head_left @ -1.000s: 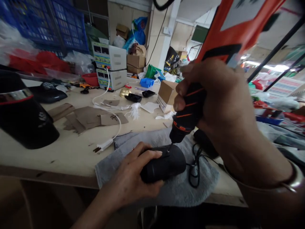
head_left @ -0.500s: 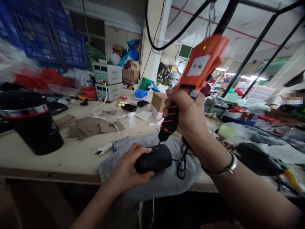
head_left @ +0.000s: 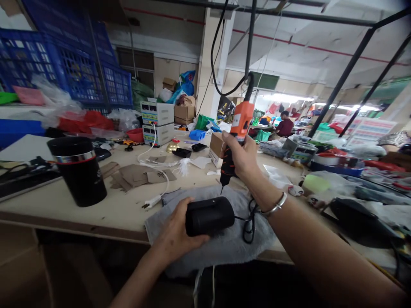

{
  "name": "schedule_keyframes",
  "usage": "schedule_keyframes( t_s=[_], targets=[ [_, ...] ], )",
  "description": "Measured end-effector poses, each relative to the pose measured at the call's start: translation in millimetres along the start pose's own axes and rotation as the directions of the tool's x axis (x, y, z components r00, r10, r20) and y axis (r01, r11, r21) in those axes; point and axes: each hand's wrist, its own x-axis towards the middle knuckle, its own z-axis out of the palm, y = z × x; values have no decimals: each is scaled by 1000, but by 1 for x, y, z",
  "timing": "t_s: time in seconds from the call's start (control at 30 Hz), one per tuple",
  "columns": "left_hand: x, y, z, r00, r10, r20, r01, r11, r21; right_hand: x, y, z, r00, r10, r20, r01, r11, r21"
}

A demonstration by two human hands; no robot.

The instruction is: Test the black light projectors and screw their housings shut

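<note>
A black cylindrical device (head_left: 210,217) with a cord lies on its side over a grey cloth (head_left: 237,252) at the table's front edge. My left hand (head_left: 178,231) grips its left end, thumb below and fingers behind it. In my right hand (head_left: 240,154) is an orange and black electric screwdriver (head_left: 242,120), held upright with its cable running up overhead. The bit points down, apart from the device and just above its far side. A small shiny spot, perhaps a screw head, shows on top of the device. The black cord (head_left: 248,224) loops on the cloth at right.
A black tumbler (head_left: 78,175) stands at left. Brown cardboard pieces (head_left: 135,175) and a white plug (head_left: 152,201) lie near the middle. Two stacked power supplies (head_left: 157,122), a cardboard box (head_left: 217,147) and blue crates (head_left: 80,77) stand farther back. A person (head_left: 284,124) sits in the distance.
The screwdriver has lifted off the device and turned more upright. The left hand still holds the device, now rolled slightly. The camera view has shifted.
</note>
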Motion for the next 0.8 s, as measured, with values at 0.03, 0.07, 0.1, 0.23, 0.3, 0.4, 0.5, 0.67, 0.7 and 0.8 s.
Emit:
schedule_keyframes(
  t_s=[0.03, 0.07, 0.1, 0.23, 0.3, 0.4, 0.5, 0.67, 0.7, 0.8],
  targets=[
    [0, 0, 0, 1000, -16, -19, 16, 1000, -11, -3, 5, -5, 1000, 3, 13, -2, 998, -67],
    [0, -1, 0, 999, -27, -43, 25, 999, -30, -8, 8, -11, 1000, 14, 23, -11, 991, -137],
    [-1, -1, -1, 997, -36, -67, 32, 998, -62, -15, 10, -20, 999, 38, 32, -31, 980, -196],
    [-2, 5, -3, 997, -48, -60, 30, 964, -265, -66, 6, -68, 920, 245, 306, -181, 958, -224],
    [-2, 12, 1, 1000, -1, 5, 3, 933, -360, -99, 1, -90, 775, 319, 546, -217, 945, -244],
    [2, 26, 10, 994, 82, 79, -39, 894, -445, -134, -8, -108, 751, 358, 554, -235, 930, -283],
    [10, 43, 17, 990, 79, 121, -31, 932, -361, -140, -18, -113, 872, 285, 399, -163, 936, -313],
    [28, 76, 15, 993, 114, 37, -111, 991, -74, -124, -34, -119, 965, 129, 228, -17, 899, -437],
    [32, 82, 15, 987, 155, 34, -153, 987, -56, -122, -35, -121, 973, 110, 203, -5, 889, -458],
    [41, 96, 20, 958, 286, 24, -286, 958, -17, -124, -40, -130, 993, 34, 112, 33, 838, -544]
  ],
)
